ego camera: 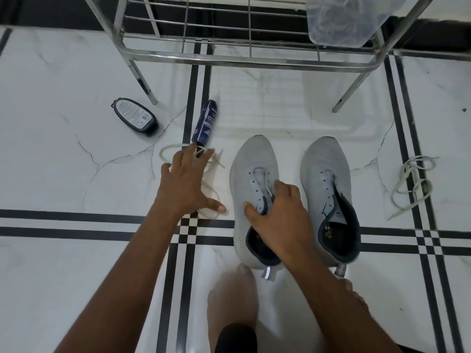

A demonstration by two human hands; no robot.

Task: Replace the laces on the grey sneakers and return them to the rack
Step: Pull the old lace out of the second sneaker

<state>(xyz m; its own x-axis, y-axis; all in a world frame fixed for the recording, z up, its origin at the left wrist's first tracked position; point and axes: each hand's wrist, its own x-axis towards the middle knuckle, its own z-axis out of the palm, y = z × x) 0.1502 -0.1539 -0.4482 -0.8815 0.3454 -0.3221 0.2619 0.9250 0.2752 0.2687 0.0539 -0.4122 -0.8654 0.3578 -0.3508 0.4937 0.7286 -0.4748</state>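
Fingers (280, 186) of right hand (277, 212) clamped on left grey sneaker's (251, 159) tongue, left hand (187, 184) spread wide over loose white lace (168, 148).

Blue spray can (205, 122): partly legible "SPORT… CLEA…"; label on black bottle (134, 116) and insole print of right sneaker (330, 200) unreadable

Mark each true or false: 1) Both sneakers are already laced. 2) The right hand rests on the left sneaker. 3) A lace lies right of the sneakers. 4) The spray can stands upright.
1) False: both sneakers, left and right, show empty eyelets.
2) True: the right hand grips its tongue.
3) True: a lace lies loose on the floor.
4) False: the can lies on its side, beyond the left hand.
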